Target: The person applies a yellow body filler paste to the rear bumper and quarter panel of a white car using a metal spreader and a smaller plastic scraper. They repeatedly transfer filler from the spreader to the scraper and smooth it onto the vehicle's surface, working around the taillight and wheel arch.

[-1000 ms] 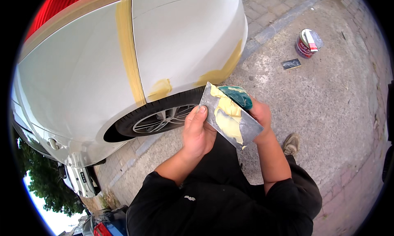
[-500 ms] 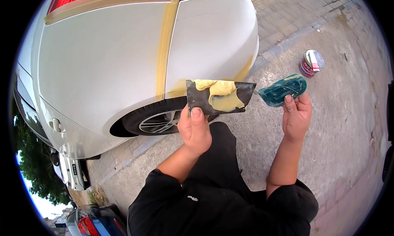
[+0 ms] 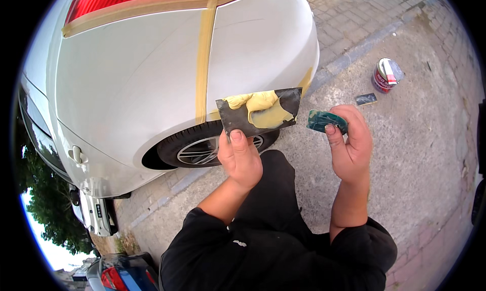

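Observation:
My left hand (image 3: 240, 157) grips a dark flat mixing board (image 3: 234, 120) by its lower edge, thumb on top. Yellow body filler (image 3: 263, 107) lies in a thick heap and a thin smear across it. Just right of the board, my right hand (image 3: 353, 144) holds a green flexible filler spreader (image 3: 324, 121) between thumb and fingers; it is apart from the board and has pale residue on it. Beyond both hands is the white car's rear side (image 3: 131, 73), with a strip of yellow masking tape (image 3: 204, 63) running down the panel seam.
A filler can (image 3: 382, 81) with a red and white tube (image 3: 390, 71) on its lid stands on the concrete at far right. Near it lies a small dark plate (image 3: 366, 99). The car's wheel (image 3: 202, 150) is just beyond my left hand. Other parked cars (image 3: 98, 215) stand at left.
The spreader has moved left and tilted, showing narrower, with my right fingers curled further around it. The board has shifted slightly left and up. The small dark plate on the ground has come into sight.

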Available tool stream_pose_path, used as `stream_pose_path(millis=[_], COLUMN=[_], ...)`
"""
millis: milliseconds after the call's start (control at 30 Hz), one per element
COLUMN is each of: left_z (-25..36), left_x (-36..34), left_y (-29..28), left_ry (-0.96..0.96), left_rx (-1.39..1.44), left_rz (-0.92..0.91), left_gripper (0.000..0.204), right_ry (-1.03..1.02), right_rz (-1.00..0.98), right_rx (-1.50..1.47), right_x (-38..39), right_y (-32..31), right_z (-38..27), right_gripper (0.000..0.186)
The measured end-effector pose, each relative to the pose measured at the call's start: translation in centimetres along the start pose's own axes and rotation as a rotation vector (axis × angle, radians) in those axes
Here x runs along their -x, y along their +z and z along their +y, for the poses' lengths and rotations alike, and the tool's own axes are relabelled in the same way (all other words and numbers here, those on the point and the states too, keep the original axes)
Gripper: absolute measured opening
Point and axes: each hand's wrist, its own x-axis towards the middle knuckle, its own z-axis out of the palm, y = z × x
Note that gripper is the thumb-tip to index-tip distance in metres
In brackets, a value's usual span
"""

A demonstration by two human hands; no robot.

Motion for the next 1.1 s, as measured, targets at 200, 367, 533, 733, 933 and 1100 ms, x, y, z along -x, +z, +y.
stream_pose_path(millis=[200,367,533,733,933,1100], left_z=[-0.3,-0.3,-0.2,-0.6,-0.9,-1.2], left_x=[1.3,0.7,0.2,0.2,0.1,0.4], left_y=[-0.4,0.0,-0.2,-0.3,-0.1,-0.9], left_ry=[-0.037,-0.04,-0.081,-0.115,-0.123,-0.118], left_rx=[-0.169,-0.026,0.055,0.044,0.053,0.058], left_rz=[-0.024,-0.019,0.052,0.07,0.071,0.079], left_gripper=[0.04,0.037,0.039,0.04,0.04,0.041], right_ry=[-0.226,0.327,0.463,0.647,0.638,0.595], right_rz=[-0.009,0.215,0.215,0.228,0.175,0.176], right_rx=[0.23,-0.483,-0.834,-1.051,-1.052,-1.051], right_x=[-0.7,0.3,0.0,0.4,0.4,0.3], right_y=[0.3,1.1,0.7,0.9,0.7,1.2], right_z=[-0.9,0.5,3.0,4.9,4.9,5.5], right_gripper=[0.02,0.028,0.034,0.033,0.043,0.047])
